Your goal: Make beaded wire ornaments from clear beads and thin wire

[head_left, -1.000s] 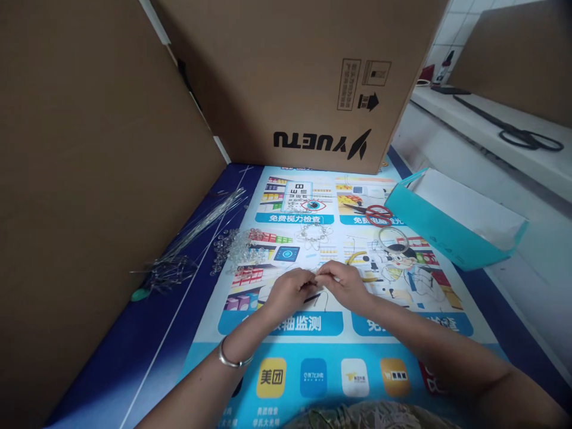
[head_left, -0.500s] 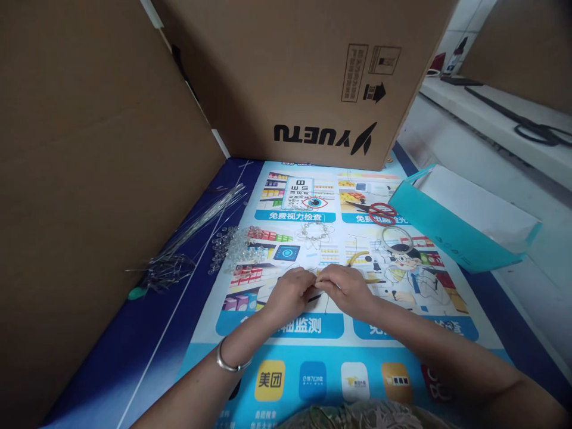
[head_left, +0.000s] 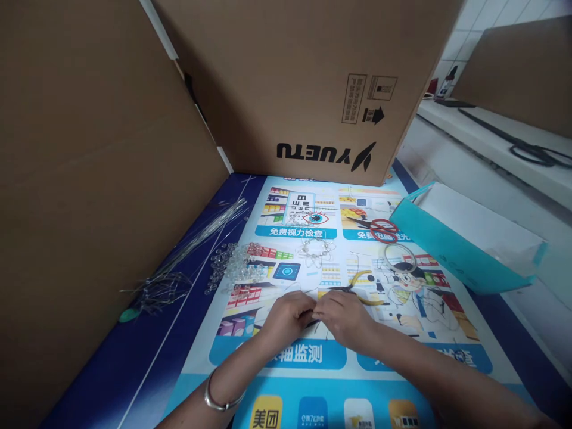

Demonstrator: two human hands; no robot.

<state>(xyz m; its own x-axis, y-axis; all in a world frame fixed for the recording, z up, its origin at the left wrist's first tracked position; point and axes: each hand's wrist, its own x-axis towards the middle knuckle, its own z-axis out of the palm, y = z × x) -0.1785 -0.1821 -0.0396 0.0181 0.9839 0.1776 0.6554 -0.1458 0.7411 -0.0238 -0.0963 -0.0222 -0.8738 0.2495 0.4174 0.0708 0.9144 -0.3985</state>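
Over the printed sheet, my left hand (head_left: 288,317) and my right hand (head_left: 347,319) meet fingertip to fingertip, both closed in a pinch. What they grip is hidden by the fingers; thin wire-like strands show just below them. Pliers with yellow handles (head_left: 357,278) lie right behind my right hand, partly covered by it. Farther back is a ring of clear beads with wire loops (head_left: 316,257). To the left spreads a pile of clear beads (head_left: 235,262).
Straight wires (head_left: 205,235) and a dark wire tangle (head_left: 163,292) lie left. Red-handled scissors (head_left: 383,231), a pale coil (head_left: 386,256) and an open turquoise box (head_left: 460,256) are right. Cardboard (head_left: 250,89) walls the back and left. Black scissors (head_left: 531,154) rest on a ledge.
The camera has tilted up slightly, so the scene sits lower. Both hands stay pinched together; they have drawn slightly nearer to me, and more of the pliers shows.
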